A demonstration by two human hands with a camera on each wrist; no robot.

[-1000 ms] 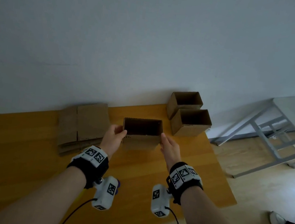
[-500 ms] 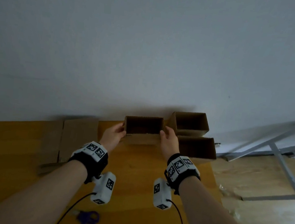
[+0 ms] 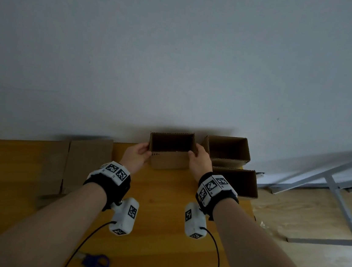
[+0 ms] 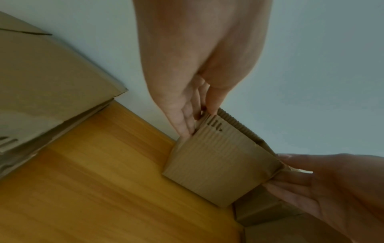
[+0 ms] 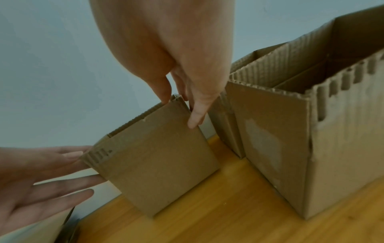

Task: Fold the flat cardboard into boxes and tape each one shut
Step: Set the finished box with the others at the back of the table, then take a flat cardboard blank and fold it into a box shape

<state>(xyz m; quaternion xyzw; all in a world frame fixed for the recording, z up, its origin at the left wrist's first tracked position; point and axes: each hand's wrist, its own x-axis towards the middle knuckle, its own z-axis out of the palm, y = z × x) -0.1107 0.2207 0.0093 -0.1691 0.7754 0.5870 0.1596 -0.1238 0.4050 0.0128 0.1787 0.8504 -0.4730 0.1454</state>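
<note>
Step in hand: parking a folded, open-topped box [image 3: 171, 151] at the surface's [image 3: 158, 231] 12 o'clock edge, by the wall. Left hand [image 3: 137, 158] and right hand [image 3: 199, 164] each pinch an end wall. Two boxes [image 3: 227, 149] at 3 o'clock. Next, judged: release, fetch flat cardboard [image 3: 89, 156] at 9 o'clock.

both hands [image 4: 199, 69] on open box [image 4: 220, 166]

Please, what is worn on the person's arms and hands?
Bare forearms, no sleeves or gloves. Each wrist has a black band topped with white blocks bearing black square-patterned markers. Below each wrist hangs a white camera pod, also marked, trailing a thin black cable.
</note>
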